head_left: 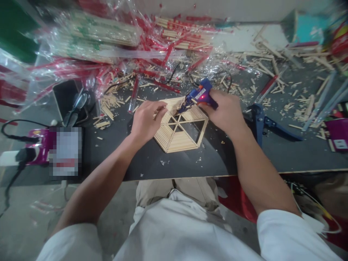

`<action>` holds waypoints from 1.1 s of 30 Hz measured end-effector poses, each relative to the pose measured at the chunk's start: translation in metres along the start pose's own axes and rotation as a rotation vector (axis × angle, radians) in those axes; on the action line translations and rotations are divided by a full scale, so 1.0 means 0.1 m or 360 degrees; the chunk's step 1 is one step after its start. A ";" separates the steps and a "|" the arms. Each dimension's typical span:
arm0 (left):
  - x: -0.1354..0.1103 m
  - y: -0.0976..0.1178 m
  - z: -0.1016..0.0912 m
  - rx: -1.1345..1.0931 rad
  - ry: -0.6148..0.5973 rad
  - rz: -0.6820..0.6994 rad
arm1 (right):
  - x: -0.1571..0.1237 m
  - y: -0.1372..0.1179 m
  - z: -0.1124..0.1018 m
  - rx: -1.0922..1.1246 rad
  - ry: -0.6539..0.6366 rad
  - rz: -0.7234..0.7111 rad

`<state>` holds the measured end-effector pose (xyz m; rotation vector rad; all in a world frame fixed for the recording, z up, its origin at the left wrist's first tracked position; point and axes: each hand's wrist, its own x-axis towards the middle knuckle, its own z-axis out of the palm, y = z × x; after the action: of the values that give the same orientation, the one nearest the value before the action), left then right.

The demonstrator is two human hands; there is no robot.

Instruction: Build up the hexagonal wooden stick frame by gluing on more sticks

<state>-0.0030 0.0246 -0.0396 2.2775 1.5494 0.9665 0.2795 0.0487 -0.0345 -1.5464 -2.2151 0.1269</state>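
A hexagonal frame of glued wooden sticks point(179, 132) lies flat on the dark board point(141, 163) in front of me. My right hand point(227, 112) is closed round a blue hot glue gun point(201, 93), whose nozzle points down at the frame's upper middle. A red light shows on the gun. My left hand point(146, 119) rests at the frame's left edge and pinches a short wooden stick point(157, 113) between its fingers.
Loose sticks point(107, 112) and clear red-printed wrappers point(114, 43) litter the back of the board. A black phone point(65, 96) and glasses point(78, 107) lie at left, beside a purple power strip point(38, 145). Blue pliers point(265, 123) sit right of my right hand.
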 end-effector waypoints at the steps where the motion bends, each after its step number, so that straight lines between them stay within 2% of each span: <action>1: 0.00 0.00 0.00 -0.0001 0.0000 -0.0007 | 0.00 0.00 0.00 -0.0005 0.0002 0.0001; 11: 0.02 -0.01 -0.03 -0.0084 0.0060 -0.0107 | -0.02 0.05 -0.07 -0.0078 0.0143 0.0111; 19: 0.02 -0.01 -0.02 -0.0069 0.0092 -0.0111 | -0.02 0.02 -0.16 -0.0101 0.0050 0.0067; 33: 0.01 -0.01 -0.01 -0.0051 0.0088 -0.0087 | -0.03 0.08 -0.15 -0.0071 0.0043 0.0023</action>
<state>-0.0039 0.0258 -0.0386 2.1927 1.5973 1.0410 0.2928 0.0464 -0.0243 -1.5785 -2.2002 0.0609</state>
